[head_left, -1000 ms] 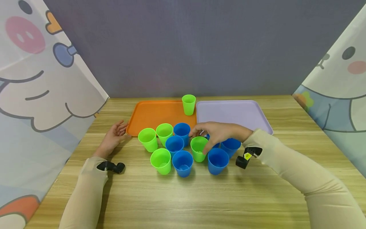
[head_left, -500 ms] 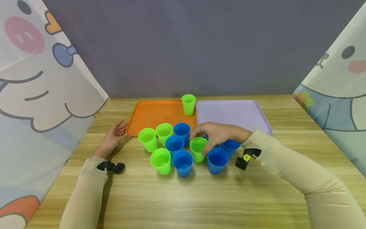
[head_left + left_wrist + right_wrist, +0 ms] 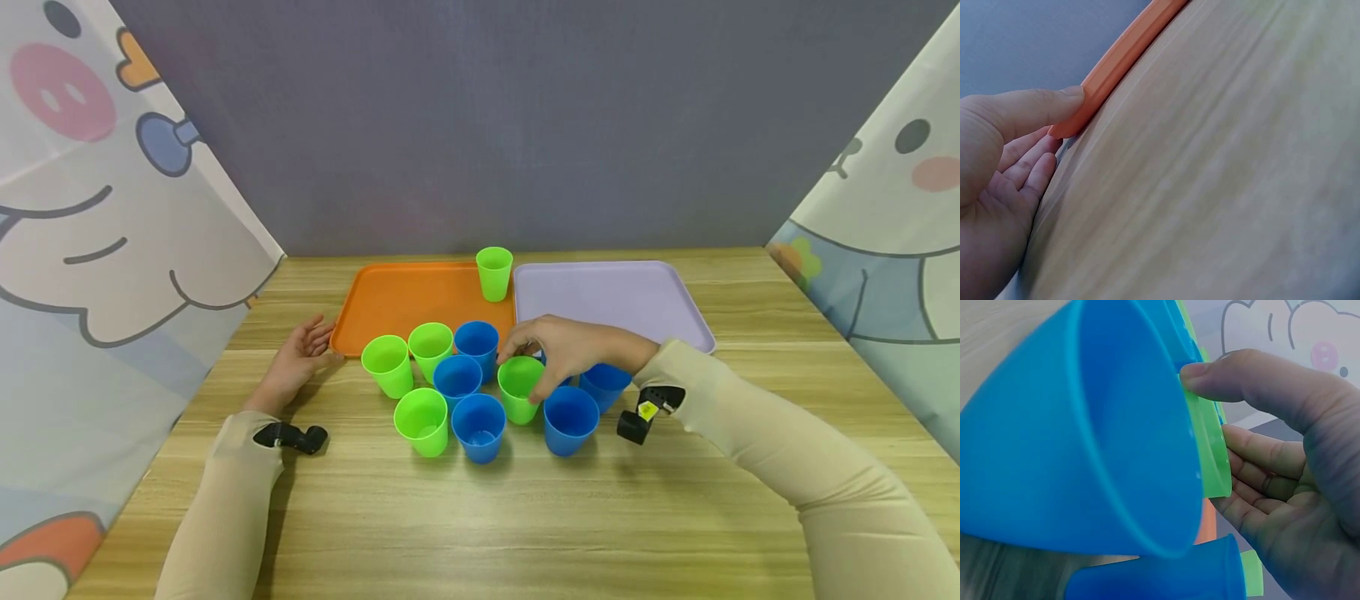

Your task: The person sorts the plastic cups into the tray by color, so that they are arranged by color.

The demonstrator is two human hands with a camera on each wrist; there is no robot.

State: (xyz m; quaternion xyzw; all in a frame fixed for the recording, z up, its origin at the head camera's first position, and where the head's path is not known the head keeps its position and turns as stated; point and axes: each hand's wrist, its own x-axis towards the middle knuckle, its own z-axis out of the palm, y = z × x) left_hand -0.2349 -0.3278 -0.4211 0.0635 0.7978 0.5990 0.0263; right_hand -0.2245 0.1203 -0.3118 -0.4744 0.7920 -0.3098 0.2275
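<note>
In the head view, my right hand [image 3: 566, 350] holds a green cup [image 3: 517, 400] among the blue ones, its thumb at the near side and fingers at the far side. The right wrist view shows the thumb on this green cup [image 3: 1213, 447], behind a large blue cup [image 3: 1085, 431]. My left hand [image 3: 296, 358] lies by the near left corner of the orange tray [image 3: 405, 300], fingers relaxed. Its thumb touches the tray's orange rim [image 3: 1107, 81] in the left wrist view. Part of a blue cup is hidden under my right hand.
One green cup [image 3: 494, 275] stands on the orange tray's right end. A lilac tray [image 3: 607, 292] lies beside it. Several upright cups crowd the wooden table [image 3: 465, 533] before the trays, including a green cup [image 3: 422, 425] and a blue cup [image 3: 572, 421].
Over the last second my right hand has barely shifted and stays at the same green cup. The left hand keeps its place by the orange tray, and the other cups have not moved.
</note>
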